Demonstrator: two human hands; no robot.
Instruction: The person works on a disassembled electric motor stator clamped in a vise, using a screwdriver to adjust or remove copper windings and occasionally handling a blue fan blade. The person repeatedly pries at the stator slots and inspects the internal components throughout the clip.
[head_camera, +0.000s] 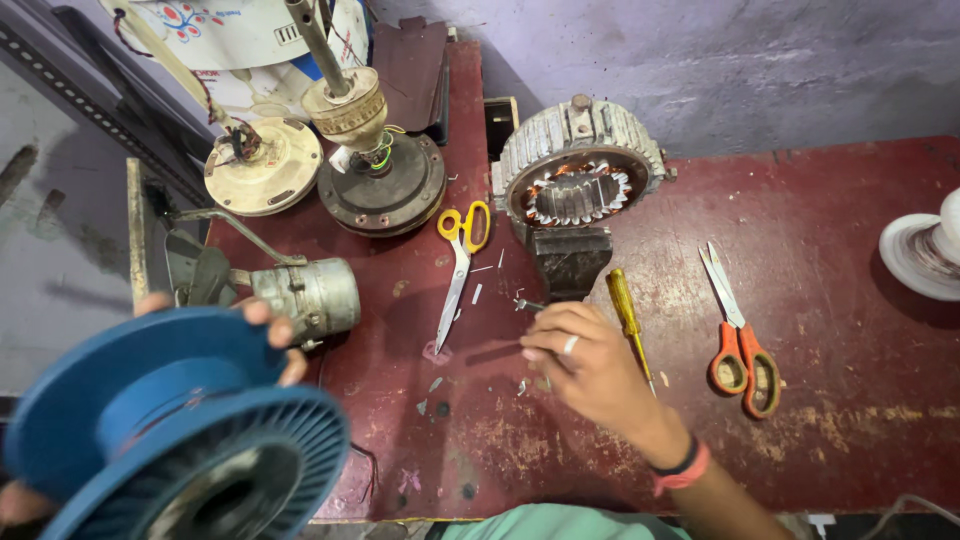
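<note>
- Our left hand (262, 330) holds a big blue spool (170, 430) up near us, at the left edge of the red table (850, 450). Its fingers wrap over the rim.
- Our right hand (585, 365) rests low on the table with fingers bent together. We cannot tell if it holds something small.
- A yellow screwdriver (628, 322) lies just beside that hand.
- Yellow scissors (458, 262) lie to its left, orange scissors (738, 338) to its right.
- A round motor part (580, 165) sits behind.
</note>
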